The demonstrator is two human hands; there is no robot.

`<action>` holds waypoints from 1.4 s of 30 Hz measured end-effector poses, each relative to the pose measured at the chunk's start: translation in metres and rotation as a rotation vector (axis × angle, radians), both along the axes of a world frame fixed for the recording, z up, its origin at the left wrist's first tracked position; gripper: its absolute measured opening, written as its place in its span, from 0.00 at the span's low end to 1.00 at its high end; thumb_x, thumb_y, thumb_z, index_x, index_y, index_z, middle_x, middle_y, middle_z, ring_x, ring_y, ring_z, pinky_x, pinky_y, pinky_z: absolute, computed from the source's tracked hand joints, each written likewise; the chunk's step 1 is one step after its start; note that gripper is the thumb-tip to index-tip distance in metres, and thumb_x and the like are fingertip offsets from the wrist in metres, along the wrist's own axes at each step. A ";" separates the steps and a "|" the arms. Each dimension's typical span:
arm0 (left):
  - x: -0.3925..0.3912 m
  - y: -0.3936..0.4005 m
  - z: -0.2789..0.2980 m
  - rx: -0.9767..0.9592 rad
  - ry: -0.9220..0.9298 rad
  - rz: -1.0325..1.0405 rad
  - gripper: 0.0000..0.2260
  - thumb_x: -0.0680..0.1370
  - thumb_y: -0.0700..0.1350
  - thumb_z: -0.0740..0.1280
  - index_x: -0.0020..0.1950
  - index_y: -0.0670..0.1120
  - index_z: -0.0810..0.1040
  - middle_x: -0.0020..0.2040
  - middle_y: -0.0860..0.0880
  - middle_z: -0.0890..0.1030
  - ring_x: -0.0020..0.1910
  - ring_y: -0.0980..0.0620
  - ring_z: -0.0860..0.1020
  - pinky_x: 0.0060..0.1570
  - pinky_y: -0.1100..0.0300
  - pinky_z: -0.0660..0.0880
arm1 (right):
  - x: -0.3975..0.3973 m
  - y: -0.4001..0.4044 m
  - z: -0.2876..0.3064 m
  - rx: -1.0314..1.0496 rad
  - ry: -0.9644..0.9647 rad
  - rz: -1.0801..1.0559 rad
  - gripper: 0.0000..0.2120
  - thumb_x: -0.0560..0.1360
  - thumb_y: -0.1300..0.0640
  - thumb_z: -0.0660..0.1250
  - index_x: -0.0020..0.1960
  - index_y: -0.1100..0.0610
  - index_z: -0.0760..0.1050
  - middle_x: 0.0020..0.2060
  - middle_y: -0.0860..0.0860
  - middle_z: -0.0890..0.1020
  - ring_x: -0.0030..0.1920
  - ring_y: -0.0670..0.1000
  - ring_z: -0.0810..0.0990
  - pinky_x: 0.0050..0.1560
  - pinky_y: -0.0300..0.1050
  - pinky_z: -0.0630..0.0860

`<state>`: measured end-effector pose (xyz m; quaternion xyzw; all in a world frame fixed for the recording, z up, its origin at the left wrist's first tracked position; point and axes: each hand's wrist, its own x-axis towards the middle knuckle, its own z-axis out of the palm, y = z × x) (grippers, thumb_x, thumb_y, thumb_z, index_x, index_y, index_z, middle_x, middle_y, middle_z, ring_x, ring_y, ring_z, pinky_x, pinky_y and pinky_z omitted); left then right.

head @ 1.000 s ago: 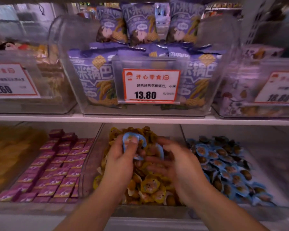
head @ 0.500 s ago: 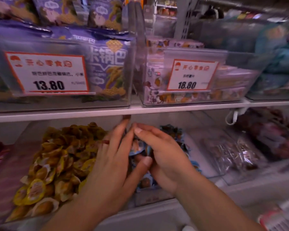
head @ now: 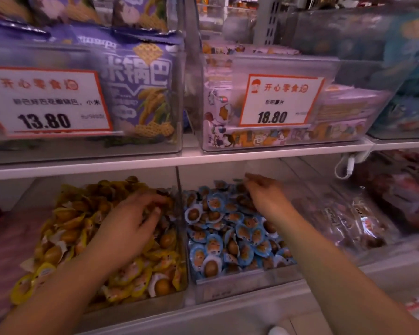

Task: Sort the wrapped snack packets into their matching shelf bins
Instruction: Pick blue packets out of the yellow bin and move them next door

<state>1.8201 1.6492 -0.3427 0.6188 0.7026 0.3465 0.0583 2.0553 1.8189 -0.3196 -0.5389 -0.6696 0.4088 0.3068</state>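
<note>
Palms-down, left hand (head: 128,223); right hand (head: 264,194)

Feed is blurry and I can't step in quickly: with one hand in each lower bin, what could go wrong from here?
1. The left hand digs in the yellow packets right beside the divider; a sweep could push some over into the blue packets.
2. The right hand reaches deep under the shelf; lifting may knock it.
3. Both piles sit high near the front walls, so packets might spill.
</note>
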 end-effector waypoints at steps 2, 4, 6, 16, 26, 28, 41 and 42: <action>-0.009 0.000 0.003 -0.100 0.063 -0.063 0.13 0.78 0.51 0.59 0.58 0.54 0.80 0.57 0.54 0.79 0.57 0.53 0.78 0.59 0.55 0.75 | -0.008 -0.022 -0.002 0.128 0.015 0.083 0.10 0.80 0.52 0.63 0.58 0.51 0.80 0.51 0.45 0.83 0.54 0.45 0.81 0.54 0.39 0.77; -0.018 0.000 0.007 -0.121 0.118 -0.070 0.16 0.76 0.52 0.58 0.59 0.52 0.80 0.57 0.53 0.79 0.56 0.53 0.78 0.58 0.54 0.75 | -0.025 -0.053 -0.004 0.107 0.193 0.205 0.07 0.78 0.51 0.66 0.56 0.46 0.79 0.47 0.37 0.82 0.50 0.33 0.80 0.48 0.26 0.74; -0.023 0.005 0.011 -0.111 0.182 -0.065 0.14 0.77 0.50 0.59 0.58 0.51 0.80 0.55 0.52 0.79 0.54 0.50 0.79 0.55 0.53 0.76 | -0.045 -0.083 -0.004 0.056 0.304 0.383 0.14 0.75 0.48 0.67 0.61 0.44 0.76 0.48 0.33 0.82 0.52 0.30 0.78 0.48 0.23 0.71; -0.036 0.096 -0.007 -0.555 0.506 -0.053 0.31 0.75 0.64 0.62 0.73 0.49 0.65 0.67 0.43 0.73 0.63 0.41 0.74 0.62 0.49 0.71 | -0.063 -0.105 -0.001 0.126 0.297 0.504 0.24 0.65 0.54 0.69 0.61 0.47 0.71 0.57 0.50 0.79 0.57 0.44 0.79 0.59 0.45 0.76; -0.035 0.118 -0.002 -0.779 0.393 -0.055 0.34 0.60 0.62 0.73 0.65 0.57 0.72 0.60 0.48 0.80 0.54 0.47 0.80 0.51 0.55 0.78 | -0.063 -0.102 -0.008 0.136 0.248 0.477 0.29 0.65 0.43 0.68 0.65 0.41 0.68 0.60 0.49 0.76 0.61 0.45 0.77 0.62 0.54 0.75; -0.039 0.118 -0.002 -0.750 0.385 -0.068 0.34 0.62 0.63 0.71 0.67 0.59 0.69 0.64 0.48 0.78 0.58 0.45 0.78 0.55 0.53 0.76 | -0.064 -0.100 -0.010 0.143 0.237 0.472 0.29 0.65 0.46 0.68 0.66 0.41 0.68 0.60 0.49 0.76 0.60 0.46 0.77 0.62 0.55 0.75; -0.055 0.095 0.000 -0.481 0.015 -0.156 0.14 0.70 0.50 0.74 0.55 0.54 0.77 0.50 0.51 0.83 0.49 0.49 0.82 0.47 0.55 0.79 | -0.064 -0.096 -0.016 0.157 0.183 0.463 0.28 0.67 0.46 0.68 0.67 0.41 0.68 0.59 0.47 0.77 0.58 0.45 0.78 0.59 0.53 0.77; -0.058 0.091 0.003 -0.476 -0.107 -0.183 0.14 0.70 0.49 0.75 0.54 0.53 0.78 0.49 0.51 0.83 0.47 0.51 0.83 0.46 0.55 0.81 | -0.063 -0.097 -0.016 0.158 0.181 0.464 0.29 0.66 0.45 0.67 0.66 0.40 0.68 0.58 0.47 0.77 0.58 0.45 0.78 0.59 0.53 0.77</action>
